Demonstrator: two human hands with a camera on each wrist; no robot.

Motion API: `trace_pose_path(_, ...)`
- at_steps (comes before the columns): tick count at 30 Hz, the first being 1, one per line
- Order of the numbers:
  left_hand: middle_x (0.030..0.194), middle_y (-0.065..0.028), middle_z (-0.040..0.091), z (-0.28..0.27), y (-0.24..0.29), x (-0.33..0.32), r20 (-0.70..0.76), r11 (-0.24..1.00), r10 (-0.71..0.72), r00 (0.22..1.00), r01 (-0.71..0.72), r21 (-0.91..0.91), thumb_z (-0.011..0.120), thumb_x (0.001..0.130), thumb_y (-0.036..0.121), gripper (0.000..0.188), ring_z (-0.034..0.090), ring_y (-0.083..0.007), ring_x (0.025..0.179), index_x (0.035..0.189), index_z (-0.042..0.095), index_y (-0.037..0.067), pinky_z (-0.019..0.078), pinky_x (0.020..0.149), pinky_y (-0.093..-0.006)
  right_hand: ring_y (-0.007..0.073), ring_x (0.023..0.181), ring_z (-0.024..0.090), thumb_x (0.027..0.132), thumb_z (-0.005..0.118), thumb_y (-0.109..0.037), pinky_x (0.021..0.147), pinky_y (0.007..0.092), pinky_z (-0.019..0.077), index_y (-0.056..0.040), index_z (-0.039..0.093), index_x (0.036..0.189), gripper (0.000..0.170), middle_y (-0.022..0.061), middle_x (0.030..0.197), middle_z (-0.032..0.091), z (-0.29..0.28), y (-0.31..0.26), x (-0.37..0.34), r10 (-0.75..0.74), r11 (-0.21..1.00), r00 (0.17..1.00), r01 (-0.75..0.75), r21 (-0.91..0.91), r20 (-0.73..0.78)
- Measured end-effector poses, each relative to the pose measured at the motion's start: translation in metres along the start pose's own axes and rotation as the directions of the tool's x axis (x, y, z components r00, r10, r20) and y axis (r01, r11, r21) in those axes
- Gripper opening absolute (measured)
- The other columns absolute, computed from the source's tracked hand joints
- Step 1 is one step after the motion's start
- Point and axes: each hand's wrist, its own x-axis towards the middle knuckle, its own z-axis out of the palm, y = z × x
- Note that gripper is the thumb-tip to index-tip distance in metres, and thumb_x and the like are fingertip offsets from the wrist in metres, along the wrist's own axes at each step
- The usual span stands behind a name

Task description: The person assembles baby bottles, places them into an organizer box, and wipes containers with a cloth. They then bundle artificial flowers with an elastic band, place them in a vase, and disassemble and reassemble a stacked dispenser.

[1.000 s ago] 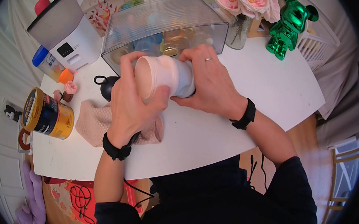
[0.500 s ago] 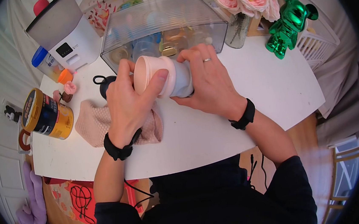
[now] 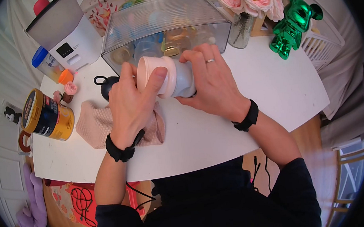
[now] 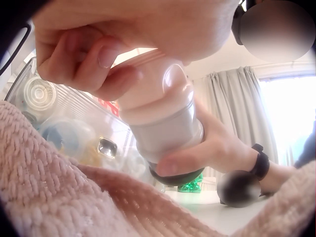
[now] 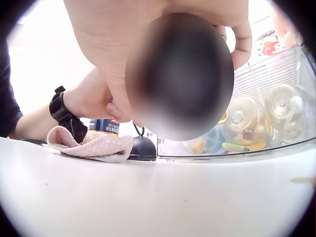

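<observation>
Both hands hold a bottle (image 3: 182,79) tilted on its side over the table, with a wide pale pink top (image 3: 168,69), a translucent grey body and a dark base. My left hand (image 3: 130,94) grips the pink top, its thumb lying along the upper side and its fingers round the far side. Around the grey body, near the base, curls my right hand (image 3: 211,78), its thumb underneath. In the left wrist view the right thumb presses the grey body (image 4: 170,131) just above the dark base (image 4: 180,177). A black dome with a loop (image 3: 109,88) stands beside the left hand.
A pink knitted cloth (image 3: 94,125) lies under the left wrist. Behind the hands stands a clear storage box (image 3: 165,17). A yellow-and-black tub (image 3: 50,116) and a white dispenser (image 3: 74,45) are at left; a rose vase (image 3: 240,32) and a green bear figure (image 3: 293,23) at right.
The left thumb has moved from the near side of the pink top up over it, and the left hand has turned round it. The right hand stays almost in place.
</observation>
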Motion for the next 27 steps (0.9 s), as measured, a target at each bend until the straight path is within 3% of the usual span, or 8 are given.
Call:
trace_pose_path(6, 0.085, -0.0168, 0.076, 0.004, 0.003, -0.002, -0.034, 0.959, 0.085, 0.996, -0.091, -0.270, 0.081, 0.093, 0.052, 0.057, 0.077, -0.0287, 0.077, 0.112, 0.062, 0.001, 0.0576, 0.070, -0.0372, 0.0373, 0.109, 0.055, 0.061, 0.099, -0.022, 0.090, 0.0445, 0.0511, -0.0047, 0.056, 0.128, 0.082, 0.0157, 0.118, 0.055, 0.000, 0.001, 0.001, 0.014, 0.999, 1.000, -0.014, 0.045, -0.004)
trace_pose_path(9, 0.102, -0.0173, 0.075, 0.000, -0.003, 0.000, -0.010, 0.933, 0.162, 0.987, -0.157, -0.323, 0.082, 0.091, 0.036, 0.057, 0.075, -0.0274, 0.089, 0.132, 0.063, 0.001, 0.0577, 0.082, -0.0368, 0.0377, 0.109, 0.056, 0.061, 0.099, -0.022, 0.090, 0.0449, 0.0518, -0.0041, 0.055, 0.128, 0.082, 0.0159, 0.118, 0.055, -0.001, 0.002, 0.002, 0.013, 0.998, 1.000, -0.012, 0.062, -0.014)
trace_pose_path(11, 0.117, -0.0162, 0.068, -0.001, -0.012, 0.006, 0.011, 0.891, 0.364, 0.931, -0.345, -0.294, 0.079, 0.088, 0.026, 0.068, 0.067, -0.0270, 0.101, 0.148, 0.058, 0.004, 0.0536, 0.096, -0.0371, 0.0381, 0.110, 0.056, 0.061, 0.100, -0.023, 0.090, 0.0455, 0.0520, -0.0043, 0.055, 0.128, 0.083, 0.0161, 0.118, 0.055, 0.000, 0.003, 0.001, 0.040, 0.996, 0.999, -0.039, 0.082, -0.001)
trace_pose_path(14, 0.120, -0.0132, 0.064, 0.002, -0.012, 0.009, -0.064, 0.820, 0.508, 0.859, -0.505, -0.267, 0.078, 0.086, 0.023, 0.075, 0.062, -0.0256, 0.106, 0.155, 0.054, 0.004, 0.0496, 0.099, -0.0367, 0.0381, 0.110, 0.056, 0.061, 0.100, -0.023, 0.090, 0.0452, 0.0522, -0.0044, 0.054, 0.128, 0.083, 0.0163, 0.118, 0.055, -0.001, 0.003, 0.001, 0.059, 0.995, 0.998, -0.059, 0.075, 0.011)
trace_pose_path(18, 0.115, -0.0108, 0.066, 0.007, -0.009, 0.005, -0.145, 0.820, 0.406, 0.902, -0.430, -0.379, 0.079, 0.086, 0.025, 0.073, 0.062, -0.0232, 0.103, 0.151, 0.055, 0.003, 0.0500, 0.092, -0.0356, 0.0378, 0.111, 0.056, 0.062, 0.100, -0.024, 0.091, 0.0447, 0.0523, -0.0045, 0.054, 0.129, 0.083, 0.0163, 0.118, 0.056, -0.002, 0.003, 0.001, 0.056, 0.996, 0.998, -0.056, 0.064, 0.003)
trace_pose_path(20, 0.114, -0.0102, 0.067, 0.003, -0.008, 0.004, -0.110, 0.931, 0.288, 0.951, -0.305, -0.201, 0.079, 0.086, 0.026, 0.070, 0.062, -0.0212, 0.102, 0.147, 0.057, 0.001, 0.0490, 0.088, -0.0350, 0.0377, 0.111, 0.056, 0.062, 0.099, -0.025, 0.091, 0.0446, 0.0523, -0.0045, 0.054, 0.128, 0.083, 0.0164, 0.118, 0.056, -0.002, 0.002, 0.001, 0.058, 0.996, 0.998, -0.058, 0.070, 0.003)
trace_pose_path(23, 0.130, -0.0099, 0.067, -0.001, -0.016, 0.005, -0.013, 0.929, 0.319, 0.948, -0.315, -0.194, 0.073, 0.093, 0.029, 0.064, 0.061, -0.0187, 0.114, 0.149, 0.057, 0.004, 0.0473, 0.097, -0.0333, 0.0376, 0.110, 0.057, 0.062, 0.099, -0.025, 0.091, 0.0445, 0.0523, -0.0041, 0.054, 0.128, 0.082, 0.0165, 0.118, 0.056, -0.002, 0.002, 0.001, 0.066, 0.996, 0.998, -0.067, 0.066, 0.015)
trace_pose_path(27, 0.130, -0.0096, 0.067, 0.000, -0.015, 0.008, -0.072, 0.866, 0.433, 0.899, -0.436, -0.243, 0.074, 0.091, 0.028, 0.064, 0.062, -0.0188, 0.110, 0.148, 0.058, 0.004, 0.0473, 0.095, -0.0330, 0.0376, 0.110, 0.057, 0.062, 0.098, -0.025, 0.091, 0.0444, 0.0527, -0.0035, 0.054, 0.128, 0.082, 0.0163, 0.118, 0.057, -0.003, 0.002, 0.002, 0.071, 0.995, 0.997, -0.072, 0.073, 0.017)
